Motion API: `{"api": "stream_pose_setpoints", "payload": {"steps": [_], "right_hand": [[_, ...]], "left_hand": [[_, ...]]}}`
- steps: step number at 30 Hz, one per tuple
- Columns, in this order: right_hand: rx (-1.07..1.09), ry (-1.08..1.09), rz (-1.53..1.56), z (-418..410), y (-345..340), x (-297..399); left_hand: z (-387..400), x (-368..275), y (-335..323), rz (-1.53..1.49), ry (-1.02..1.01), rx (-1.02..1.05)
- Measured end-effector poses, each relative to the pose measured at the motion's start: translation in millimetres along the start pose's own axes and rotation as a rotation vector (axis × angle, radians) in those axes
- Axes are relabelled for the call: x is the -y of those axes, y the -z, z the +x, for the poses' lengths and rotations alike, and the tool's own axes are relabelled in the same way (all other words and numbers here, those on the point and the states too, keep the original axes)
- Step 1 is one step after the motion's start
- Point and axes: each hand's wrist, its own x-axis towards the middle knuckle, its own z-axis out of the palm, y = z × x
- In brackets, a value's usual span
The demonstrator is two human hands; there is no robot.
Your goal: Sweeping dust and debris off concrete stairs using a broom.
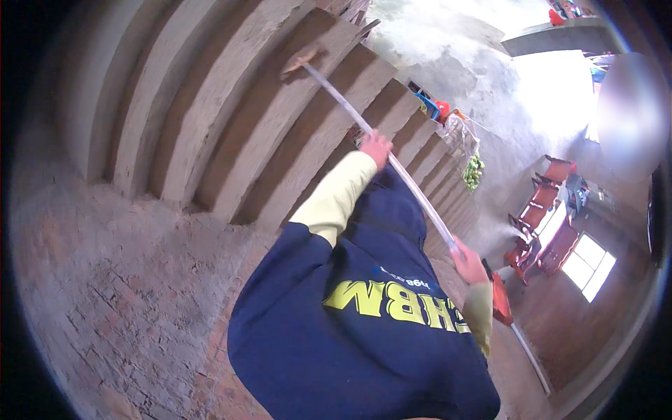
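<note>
My left hand (375,149) is closed around the middle of a long pale broom handle (344,103). Farther down toward its end, my right hand (469,261) grips the same handle. The pole slants across in front of my body to the broom head (302,60), which is blurred and lies against a concrete step (273,115). Its bristles cannot be made out clearly. Close to my right forearm is a red dustpan (502,299) with a long pale handle (530,362).
Concrete stairs run across the view beside a rough brick wall (131,294). Along the stairs' other edge are a blue and red item (433,107), a clear plastic bag (462,134) and green vegetables (473,173). Reddish wooden furniture (546,210) stands below near a window (589,266).
</note>
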Motion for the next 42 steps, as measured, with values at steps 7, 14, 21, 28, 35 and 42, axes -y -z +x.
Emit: {"api": "stream_pose_setpoints", "payload": {"steps": [7, 14, 21, 28, 35, 42], "right_hand": [[0.079, 0.153, -0.100, 73, 54, 53], [0.382, 0.050, -0.231, 85, 125, 150], [0.824, 0.726, 0.342, 132, 71, 239], [0.490, 0.869, 1.450, 160, -70, 320], [0.780, 1.099, 1.096, 156, -79, 372], [0.631, 1.745, 0.728, 114, 90, 428]], "left_hand": [[-8, 64, 20, -0.071, 0.148, -0.202], [-90, 46, 18, -0.257, 0.395, -0.435], [-199, 120, 36, -0.280, 0.730, -0.695], [-257, 179, 32, -0.252, 1.083, -0.683], [-296, 229, 13, -0.107, 1.315, -0.568], [-99, 171, 100, -0.474, 0.741, -0.765]]}}
